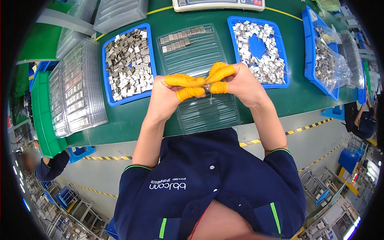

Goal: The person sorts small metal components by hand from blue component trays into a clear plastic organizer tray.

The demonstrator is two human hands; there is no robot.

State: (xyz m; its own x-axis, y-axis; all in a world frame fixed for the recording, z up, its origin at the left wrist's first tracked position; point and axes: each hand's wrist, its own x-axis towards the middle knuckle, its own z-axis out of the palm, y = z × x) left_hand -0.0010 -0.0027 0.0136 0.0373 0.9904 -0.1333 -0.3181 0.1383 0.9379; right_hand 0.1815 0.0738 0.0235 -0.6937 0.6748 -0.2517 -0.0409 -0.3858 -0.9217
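Note:
My left hand (167, 94) and my right hand (243, 83) meet over the clear ribbed tray (210, 120), with yellow finger covers on the fingers. Both are closed, pinching a small wired part (207, 87) between them; a thin pale wire hangs below it. Fingertips hide most of this part, so its exact kind does not show. At the tray's far end lie two short rows of small grey rectangular pieces (176, 46), some with thin wires trailing right.
Left of the tray, a blue bin (125, 101) holds loose grey and white pieces. On the right, another blue bin (258, 46) holds white wired pieces. Stacked clear trays (90, 80), a green bin (42, 120), a scale (218, 5) and a tilted blue bin (310, 60) surround them.

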